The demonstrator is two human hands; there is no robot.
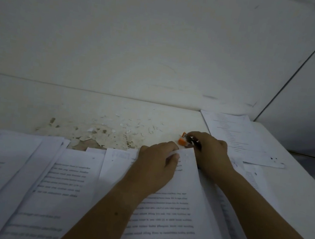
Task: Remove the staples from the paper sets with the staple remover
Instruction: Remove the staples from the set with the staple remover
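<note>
our left hand (158,158) pinches the top corner of the paper set (170,208) on the white table (172,117). our right hand (210,151) grips the orange staple remover (183,141) at that corner, loose staples (152,129) nearby.

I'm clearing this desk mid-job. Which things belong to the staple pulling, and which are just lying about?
In use: staple remover, gripped by the right hand; paper set, top corner pinched by the left hand.
Lying about: loose staples and scraps on the table; sheets at the far right; stacks at the left, perhaps waiting.
</note>
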